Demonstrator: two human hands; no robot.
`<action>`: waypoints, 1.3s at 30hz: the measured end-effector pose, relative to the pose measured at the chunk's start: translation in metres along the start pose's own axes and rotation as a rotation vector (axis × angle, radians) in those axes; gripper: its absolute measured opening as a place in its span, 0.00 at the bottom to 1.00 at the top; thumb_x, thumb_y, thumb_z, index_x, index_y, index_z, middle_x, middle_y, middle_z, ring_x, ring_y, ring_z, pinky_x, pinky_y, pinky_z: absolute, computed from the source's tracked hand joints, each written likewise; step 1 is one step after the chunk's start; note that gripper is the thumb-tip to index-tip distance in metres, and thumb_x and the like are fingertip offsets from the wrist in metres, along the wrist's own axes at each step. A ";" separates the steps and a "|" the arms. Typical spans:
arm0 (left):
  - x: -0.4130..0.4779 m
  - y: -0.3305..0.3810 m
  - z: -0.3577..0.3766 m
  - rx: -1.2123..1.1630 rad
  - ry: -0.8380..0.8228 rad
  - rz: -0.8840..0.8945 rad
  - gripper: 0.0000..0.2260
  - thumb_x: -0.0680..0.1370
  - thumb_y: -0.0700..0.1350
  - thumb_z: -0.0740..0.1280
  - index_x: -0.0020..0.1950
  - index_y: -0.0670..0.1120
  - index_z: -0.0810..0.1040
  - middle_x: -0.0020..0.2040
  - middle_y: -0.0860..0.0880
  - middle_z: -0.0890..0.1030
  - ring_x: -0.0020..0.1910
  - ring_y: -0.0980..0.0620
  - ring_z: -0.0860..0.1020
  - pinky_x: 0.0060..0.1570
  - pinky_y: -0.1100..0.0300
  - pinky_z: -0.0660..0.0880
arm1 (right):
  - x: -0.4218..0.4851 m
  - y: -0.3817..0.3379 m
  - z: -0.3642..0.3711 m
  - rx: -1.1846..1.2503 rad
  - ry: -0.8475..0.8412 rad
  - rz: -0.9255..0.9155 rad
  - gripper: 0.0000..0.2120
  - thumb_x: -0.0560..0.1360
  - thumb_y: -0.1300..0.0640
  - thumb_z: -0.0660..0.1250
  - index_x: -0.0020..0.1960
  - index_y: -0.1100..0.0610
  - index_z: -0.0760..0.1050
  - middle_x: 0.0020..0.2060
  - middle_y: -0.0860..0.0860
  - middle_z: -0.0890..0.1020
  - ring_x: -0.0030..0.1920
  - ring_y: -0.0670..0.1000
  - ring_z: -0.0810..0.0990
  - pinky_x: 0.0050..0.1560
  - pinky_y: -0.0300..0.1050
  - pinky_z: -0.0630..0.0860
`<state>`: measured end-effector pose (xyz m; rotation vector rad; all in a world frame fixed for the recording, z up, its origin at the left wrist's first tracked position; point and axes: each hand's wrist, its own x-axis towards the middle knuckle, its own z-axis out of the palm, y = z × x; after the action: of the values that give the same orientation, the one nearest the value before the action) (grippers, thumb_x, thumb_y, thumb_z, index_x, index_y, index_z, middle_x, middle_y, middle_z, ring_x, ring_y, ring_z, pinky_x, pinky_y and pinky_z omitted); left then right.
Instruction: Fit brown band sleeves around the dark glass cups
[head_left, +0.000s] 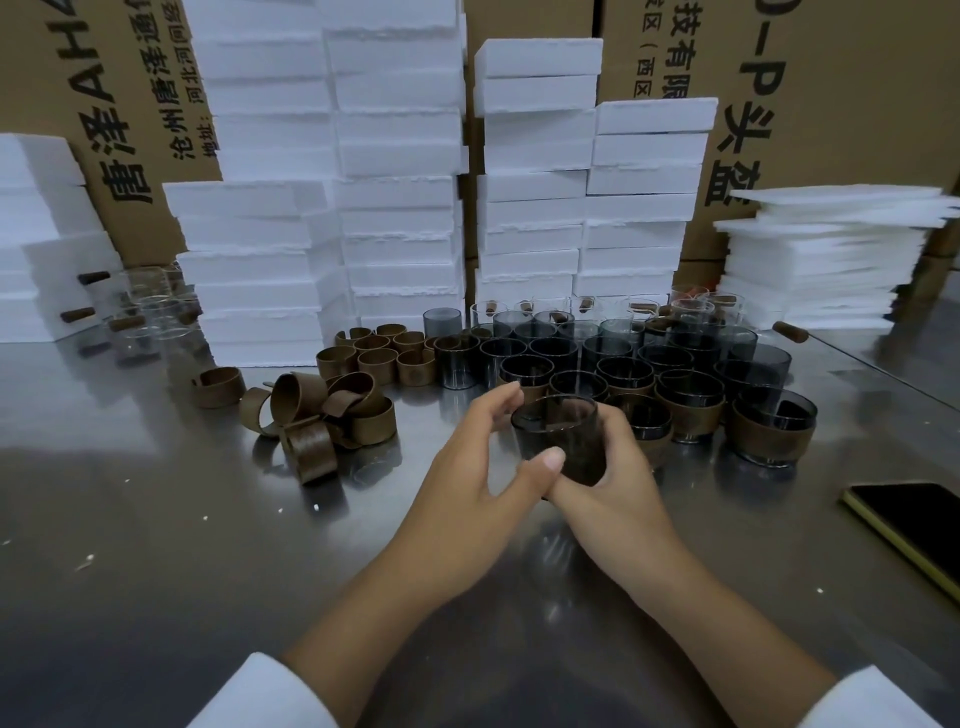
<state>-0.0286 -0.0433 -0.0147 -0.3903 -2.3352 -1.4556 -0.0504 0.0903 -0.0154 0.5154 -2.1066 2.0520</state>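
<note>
Standing upright between both hands, a dark glass cup (558, 436) is held over the worktop (156, 519), just before the rows of cups. The right hand (618, 488) has its grip clamped round the lower wall from the right. The left hand (467, 467) is closed on it from the left, thumb on the near side. Whether a band is already on it cannot be told. Loose brown band sleeves (322, 415) lie to the left, nearer the left hand. A band would probably be slid along the cup's upright axis.
</note>
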 end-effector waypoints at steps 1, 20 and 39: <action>0.000 0.001 0.000 -0.047 -0.005 -0.027 0.24 0.69 0.66 0.64 0.64 0.68 0.64 0.64 0.71 0.70 0.65 0.73 0.66 0.59 0.79 0.62 | 0.000 0.000 0.000 -0.004 -0.011 -0.013 0.23 0.68 0.61 0.74 0.59 0.49 0.72 0.49 0.42 0.81 0.48 0.33 0.78 0.46 0.26 0.73; 0.008 -0.006 -0.008 -0.345 0.133 -0.152 0.14 0.66 0.52 0.77 0.48 0.61 0.79 0.47 0.61 0.84 0.49 0.65 0.80 0.43 0.74 0.74 | -0.001 0.006 0.001 -0.188 -0.248 0.101 0.42 0.64 0.58 0.80 0.72 0.45 0.63 0.60 0.43 0.76 0.56 0.45 0.78 0.53 0.39 0.76; 0.003 0.006 0.002 -0.189 0.086 0.023 0.19 0.69 0.47 0.76 0.54 0.66 0.77 0.53 0.63 0.82 0.58 0.63 0.77 0.62 0.58 0.70 | 0.004 -0.013 -0.002 0.611 0.035 0.537 0.11 0.80 0.52 0.61 0.51 0.56 0.80 0.44 0.52 0.87 0.42 0.45 0.85 0.51 0.42 0.77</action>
<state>-0.0292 -0.0386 -0.0093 -0.3942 -2.1270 -1.6544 -0.0499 0.0915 -0.0012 -0.0497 -1.6880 2.9917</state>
